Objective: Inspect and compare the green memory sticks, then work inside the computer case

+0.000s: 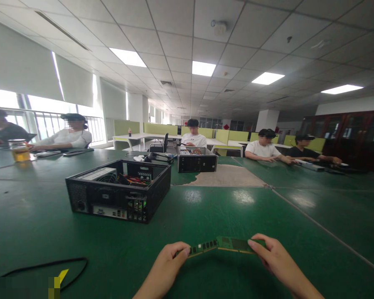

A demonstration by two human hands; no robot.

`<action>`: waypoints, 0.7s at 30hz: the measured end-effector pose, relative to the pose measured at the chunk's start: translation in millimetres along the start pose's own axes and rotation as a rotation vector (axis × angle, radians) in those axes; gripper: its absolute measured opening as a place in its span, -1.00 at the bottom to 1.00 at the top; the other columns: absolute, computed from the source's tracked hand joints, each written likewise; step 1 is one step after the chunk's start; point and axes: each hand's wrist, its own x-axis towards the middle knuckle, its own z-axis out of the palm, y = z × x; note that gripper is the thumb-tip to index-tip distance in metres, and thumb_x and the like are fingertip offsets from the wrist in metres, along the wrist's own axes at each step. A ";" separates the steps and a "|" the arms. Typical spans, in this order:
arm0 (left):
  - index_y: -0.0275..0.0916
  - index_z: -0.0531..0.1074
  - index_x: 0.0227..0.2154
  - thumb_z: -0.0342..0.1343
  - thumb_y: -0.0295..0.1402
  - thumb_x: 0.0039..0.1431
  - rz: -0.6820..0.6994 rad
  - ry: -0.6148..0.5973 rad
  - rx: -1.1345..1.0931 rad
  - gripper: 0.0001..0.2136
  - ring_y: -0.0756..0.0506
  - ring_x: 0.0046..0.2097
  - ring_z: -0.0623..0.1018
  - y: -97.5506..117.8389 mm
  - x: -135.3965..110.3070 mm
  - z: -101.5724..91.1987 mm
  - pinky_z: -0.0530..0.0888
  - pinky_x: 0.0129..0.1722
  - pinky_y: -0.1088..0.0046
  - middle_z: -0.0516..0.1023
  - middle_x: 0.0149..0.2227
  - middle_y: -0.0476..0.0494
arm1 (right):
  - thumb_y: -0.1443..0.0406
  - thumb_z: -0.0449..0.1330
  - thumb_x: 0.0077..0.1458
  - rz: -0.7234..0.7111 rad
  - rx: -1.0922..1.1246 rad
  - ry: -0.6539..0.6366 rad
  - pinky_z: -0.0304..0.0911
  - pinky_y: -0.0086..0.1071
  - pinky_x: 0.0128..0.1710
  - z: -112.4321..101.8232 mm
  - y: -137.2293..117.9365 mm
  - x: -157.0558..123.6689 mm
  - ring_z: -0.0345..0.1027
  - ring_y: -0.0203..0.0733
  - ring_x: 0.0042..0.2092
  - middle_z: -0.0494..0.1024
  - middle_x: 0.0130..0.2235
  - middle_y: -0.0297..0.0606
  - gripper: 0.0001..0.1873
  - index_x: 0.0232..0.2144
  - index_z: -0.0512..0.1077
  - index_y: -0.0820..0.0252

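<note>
My left hand pinches the left end of a green memory module, its fingers closed on it. My right hand pinches a second green memory module at its right end. The two sticks meet end to end just above the green table, near its front edge. An open black computer case lies further back to the left, with a fan, cables and boards showing inside.
A second open computer case stands in front of a seated person across the table. Other people sit at the left and right sides. A black cable lies front left. A jar of yellow liquid stands far left.
</note>
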 end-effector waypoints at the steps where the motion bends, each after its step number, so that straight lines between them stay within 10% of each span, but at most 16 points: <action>1: -0.29 0.40 -0.47 -0.02 -0.01 0.07 -0.002 0.001 -0.009 -0.62 0.04 -0.58 0.10 -0.6 0.5 -0.5 0.01 -0.57 0.51 0.05 -0.67 0.15 | -0.11 0.04 0.05 0.004 -0.004 0.017 -0.16 -0.44 -0.58 -3.2 1.4 0.7 -0.09 -0.39 -0.59 0.02 -0.65 -0.53 -0.49 -0.36 0.38 0.25; 21: -0.26 0.38 -0.46 0.04 0.15 -0.08 -0.075 -0.009 -0.056 -0.51 0.07 -0.64 0.06 -7.2 4.1 -6.3 -0.03 -0.61 0.52 0.00 -0.71 0.21 | -0.07 0.11 0.02 0.053 0.175 -0.036 -0.13 -0.49 -0.63 -9.8 4.3 -0.8 -0.09 -0.46 -0.66 0.06 -0.68 -0.58 -0.56 -0.40 0.34 0.21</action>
